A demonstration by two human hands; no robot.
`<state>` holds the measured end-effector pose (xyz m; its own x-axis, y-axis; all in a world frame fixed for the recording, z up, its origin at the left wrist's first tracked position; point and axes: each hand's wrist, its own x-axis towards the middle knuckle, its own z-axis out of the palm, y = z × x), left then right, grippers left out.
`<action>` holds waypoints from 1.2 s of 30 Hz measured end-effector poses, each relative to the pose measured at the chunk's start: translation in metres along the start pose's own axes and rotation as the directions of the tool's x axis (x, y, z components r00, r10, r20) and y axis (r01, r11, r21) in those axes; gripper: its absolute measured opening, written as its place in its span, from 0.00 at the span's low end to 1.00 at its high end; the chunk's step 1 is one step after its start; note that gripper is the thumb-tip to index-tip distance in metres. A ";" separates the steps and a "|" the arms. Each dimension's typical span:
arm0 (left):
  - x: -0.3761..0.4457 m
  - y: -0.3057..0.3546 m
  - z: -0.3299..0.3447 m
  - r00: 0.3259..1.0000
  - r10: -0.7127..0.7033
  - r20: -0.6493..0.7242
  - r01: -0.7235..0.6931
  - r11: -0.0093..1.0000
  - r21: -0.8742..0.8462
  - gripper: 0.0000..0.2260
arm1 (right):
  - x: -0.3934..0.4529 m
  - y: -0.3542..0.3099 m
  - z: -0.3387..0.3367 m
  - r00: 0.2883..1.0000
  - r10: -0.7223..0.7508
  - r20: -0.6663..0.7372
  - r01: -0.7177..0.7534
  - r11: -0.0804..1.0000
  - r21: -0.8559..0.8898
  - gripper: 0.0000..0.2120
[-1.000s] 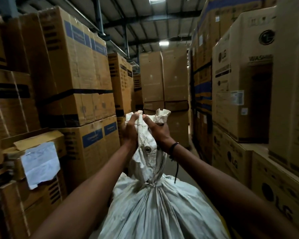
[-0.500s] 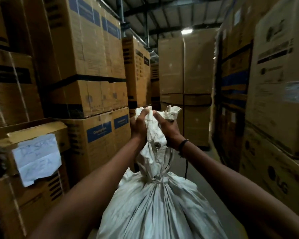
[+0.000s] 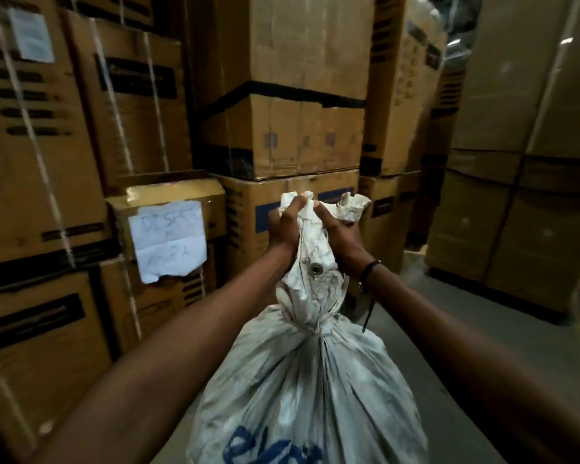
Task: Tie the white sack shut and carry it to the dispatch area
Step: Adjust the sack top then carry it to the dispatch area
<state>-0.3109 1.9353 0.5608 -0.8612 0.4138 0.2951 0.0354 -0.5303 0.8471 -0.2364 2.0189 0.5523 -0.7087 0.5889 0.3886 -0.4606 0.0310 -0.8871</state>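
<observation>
A full white sack [image 3: 312, 390] with blue lettering hangs in front of me, its neck cinched tight below a metal eyelet. My left hand [image 3: 283, 229] and my right hand [image 3: 340, 236] both grip the crumpled top of the neck, side by side. A hand-written paper sign reading dispatch area [image 3: 168, 241] is stuck to a small carton on the left, close to the sack.
Tall stacks of cardboard cartons [image 3: 282, 128] wall the left and far side. More cartons [image 3: 523, 212] stand on the right. A strip of grey concrete floor [image 3: 449, 316] runs between the stacks to the right of the sack.
The view has swung left and down; the paper sign and left cartons have come closer and more central. Both hands keep the same hold on the sack's neck.
</observation>
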 end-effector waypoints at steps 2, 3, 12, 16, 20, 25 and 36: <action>0.018 -0.013 -0.012 0.996 0.032 -0.082 -0.030 0.999 0.024 0.10 | 0.023 0.024 0.005 0.992 0.065 0.106 -0.066 0.998 0.013 0.23; 0.026 -0.018 -0.018 0.990 0.062 -0.129 -0.057 0.997 0.045 0.10 | 0.035 0.038 0.007 0.978 0.085 0.192 -0.093 0.995 0.029 0.33; 0.080 -0.061 -0.091 0.884 0.111 -0.454 -0.016 0.978 0.210 0.22 | 0.102 0.131 0.046 0.905 0.237 0.352 -0.219 0.971 -0.091 0.36; 0.107 -0.083 -0.128 0.832 0.113 -0.544 0.024 0.971 0.237 0.18 | 0.132 0.181 0.066 0.877 0.279 0.390 -0.243 0.960 -0.140 0.32; 0.143 -0.116 -0.168 0.807 0.081 -0.585 0.059 0.974 0.217 0.21 | 0.156 0.228 0.085 0.866 0.251 0.432 -0.210 0.967 -0.142 0.16; 0.188 -0.154 -0.230 0.761 0.107 -0.640 0.034 0.978 0.204 0.15 | 0.189 0.300 0.120 0.831 0.305 0.465 -0.245 0.952 -0.186 0.31; 0.243 -0.220 -0.343 0.625 -0.057 -0.778 0.207 0.974 0.095 0.24 | 0.233 0.447 0.186 0.689 0.587 0.426 -0.457 0.808 -0.373 0.18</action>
<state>-0.7022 1.8987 0.2941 -0.9351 -0.2873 -0.2077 -0.0954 -0.3603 0.9280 -0.7064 2.0197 0.2929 -0.9860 0.0795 -0.1465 0.1512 0.0571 -0.9868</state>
